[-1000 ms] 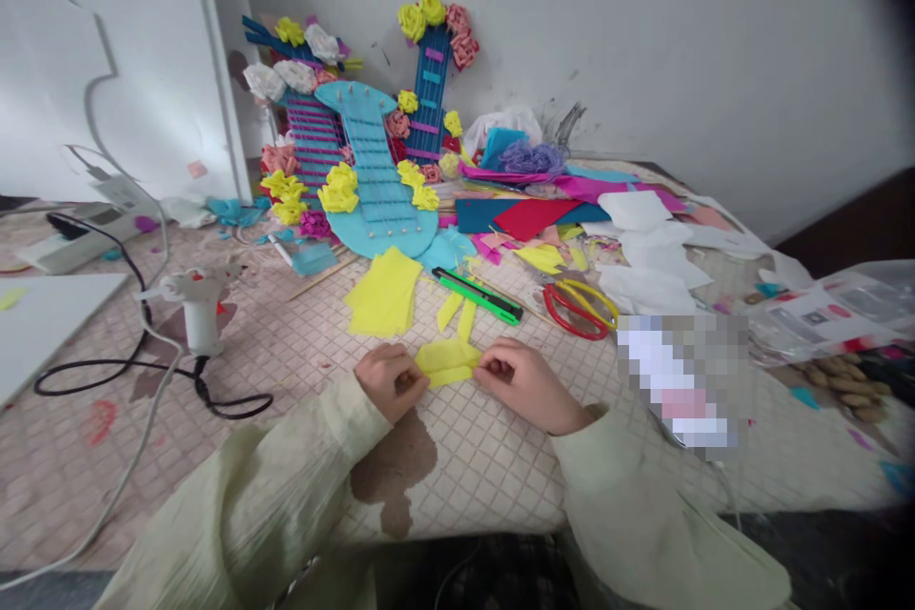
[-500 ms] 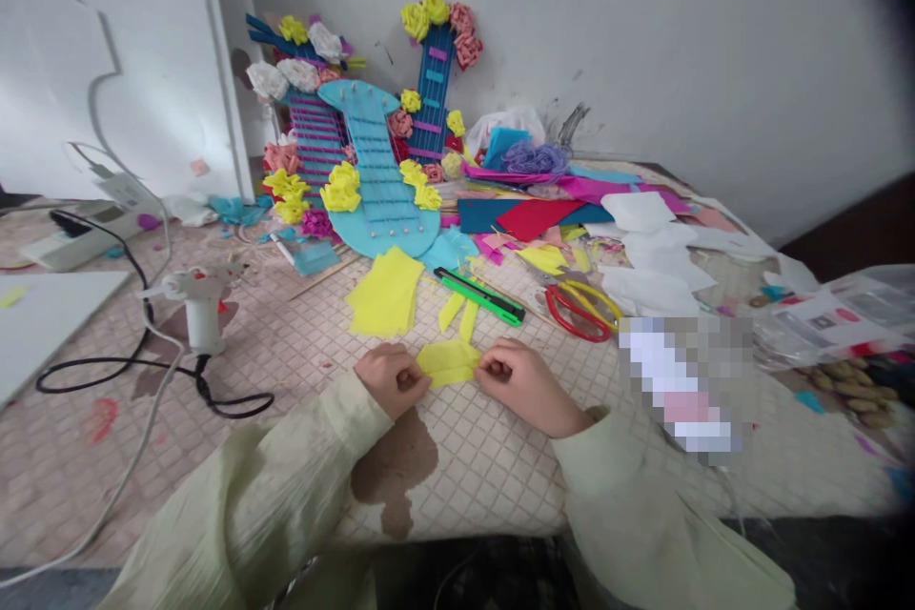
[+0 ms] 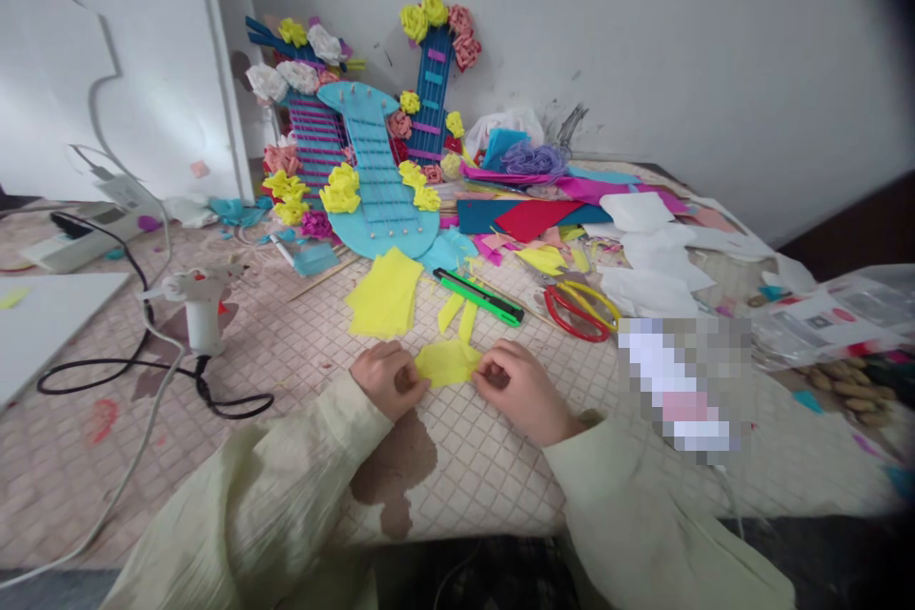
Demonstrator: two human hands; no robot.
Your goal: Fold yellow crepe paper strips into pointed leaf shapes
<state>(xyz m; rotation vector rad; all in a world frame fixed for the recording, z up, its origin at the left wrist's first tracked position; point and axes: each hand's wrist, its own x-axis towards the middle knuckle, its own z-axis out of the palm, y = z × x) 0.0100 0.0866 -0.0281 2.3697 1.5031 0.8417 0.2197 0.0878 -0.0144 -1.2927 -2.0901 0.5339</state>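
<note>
Between my two hands a small piece of yellow crepe paper (image 3: 449,364) is held near the tabletop. My left hand (image 3: 388,379) pinches its left end, fingers curled in. At the other end, thumb and fingertips of my right hand (image 3: 525,391) close on the paper's right edge. Just beyond lie a stack of yellow paper sheets (image 3: 386,294) and narrow yellow strips (image 3: 452,313). A green utility knife (image 3: 480,296) rests slanted behind my right hand, and red-and-yellow-handled scissors (image 3: 578,313) lie to its right.
A white glue gun (image 3: 204,310) with a black cord stands at left. Several flower-trimmed paper instruments, including a light-blue one (image 3: 378,172), lean at the back. Coloured paper and white sheets (image 3: 654,257) are piled at right, near a clear plastic bag (image 3: 843,315).
The raised fold across the yellow paper now lies flatter. My right hand has shifted slightly left; my left hand has barely moved.
</note>
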